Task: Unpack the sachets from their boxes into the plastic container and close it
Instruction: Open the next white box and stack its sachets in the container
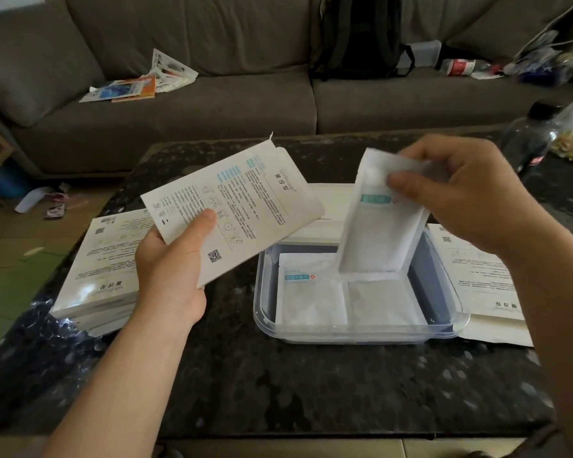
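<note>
Sachets [311, 292] are laid flat in the container [344, 337]; a box [232, 213] is pinched by the left hand [172, 259]. A stack [381, 233] is pinched at its top by the right hand [460, 196] over the container; light and slippery, it is best gripped across its edge.

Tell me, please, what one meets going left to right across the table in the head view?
Stack of boxes, opened box held by the left hand, plastic container, further box at the far right.
</note>
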A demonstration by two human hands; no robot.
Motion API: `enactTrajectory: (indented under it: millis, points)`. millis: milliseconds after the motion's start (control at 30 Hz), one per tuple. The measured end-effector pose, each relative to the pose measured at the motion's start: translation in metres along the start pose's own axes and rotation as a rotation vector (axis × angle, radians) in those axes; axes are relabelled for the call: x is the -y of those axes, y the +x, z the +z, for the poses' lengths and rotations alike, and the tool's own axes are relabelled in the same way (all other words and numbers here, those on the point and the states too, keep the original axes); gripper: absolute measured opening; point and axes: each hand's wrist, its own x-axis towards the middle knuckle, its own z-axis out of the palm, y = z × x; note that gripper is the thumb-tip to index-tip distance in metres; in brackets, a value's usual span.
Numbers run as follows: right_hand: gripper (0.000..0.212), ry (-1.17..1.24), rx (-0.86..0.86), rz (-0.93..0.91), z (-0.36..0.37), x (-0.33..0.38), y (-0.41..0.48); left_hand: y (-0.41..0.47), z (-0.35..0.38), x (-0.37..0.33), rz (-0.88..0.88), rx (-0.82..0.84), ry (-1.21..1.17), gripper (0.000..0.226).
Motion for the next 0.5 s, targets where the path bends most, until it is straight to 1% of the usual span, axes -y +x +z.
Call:
enactTrajectory:
  millis: [67,100,133,233,300,400,500]
  points:
    - [0.007,-0.053,0.15,0.06,0.002,-0.005,0.0,0.0,0.0,0.0,-0.004,0.004,0.001,0.025]
    - [0.004,-0.089,0.199,0.098,0.006,-0.01,0.001,-0.001,0.0,0.0,-0.005,0.005,0.0,0.025]
    - [0.002,-0.119,0.234,0.137,0.01,-0.016,0.001,-0.001,0.001,0.0,-0.005,0.009,-0.001,0.025]
    - [0.006,-0.2,0.323,0.235,0.023,-0.03,0.002,-0.002,0.001,0.0,-0.003,0.017,0.002,0.025]
    - [0.008,-0.285,0.372,0.263,0.03,-0.036,0.003,-0.003,0.001,0.0,-0.002,0.023,0.007,0.024]
    - [0.014,-0.456,0.38,0.324,0.041,-0.042,0.004,-0.004,0.001,0.0,-0.005,0.031,0.012,0.023]
    - [0.035,-0.731,0.341,0.302,0.05,-0.044,0.001,-0.005,0.003,0.0,-0.008,0.042,0.019,0.024]
